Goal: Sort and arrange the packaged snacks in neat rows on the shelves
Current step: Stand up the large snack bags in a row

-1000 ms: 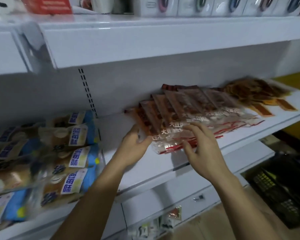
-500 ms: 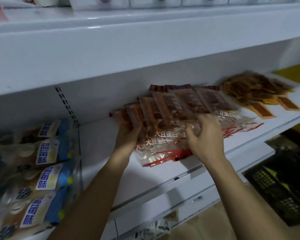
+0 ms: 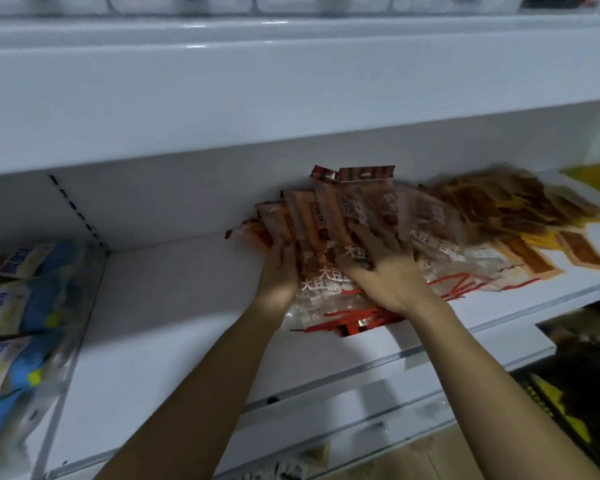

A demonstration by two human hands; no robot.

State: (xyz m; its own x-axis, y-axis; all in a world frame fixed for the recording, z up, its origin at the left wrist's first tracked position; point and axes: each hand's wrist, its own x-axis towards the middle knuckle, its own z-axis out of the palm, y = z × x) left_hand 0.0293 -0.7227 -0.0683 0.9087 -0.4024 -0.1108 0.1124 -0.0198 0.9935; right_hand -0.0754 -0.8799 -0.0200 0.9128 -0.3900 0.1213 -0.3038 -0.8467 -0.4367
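Observation:
A fanned pile of clear red-brown snack packets point(image 3: 361, 209) with white lettering lies on the white middle shelf point(image 3: 174, 306), leaning towards the back wall. My left hand point(image 3: 278, 271) grips the pile's left edge, its fingertips hidden among the packets. My right hand point(image 3: 385, 268) presses flat on top of the pile with its fingers spread. To the right, a loose heap of orange-brown snack packets point(image 3: 499, 209) overlaps the pile's right side.
Blue and cream snack bags point(image 3: 25, 306) fill the shelf bay at far left. The upper shelf point(image 3: 291, 98) overhangs closely above my hands. A black crate point(image 3: 586, 410) sits low at the right. Bare shelf surface lies between the blue bags and the pile.
Both hands have pushed further in and closed together on the red-brown pile, bunching it tighter towards the back wall. The camera has moved closer and tilted down.

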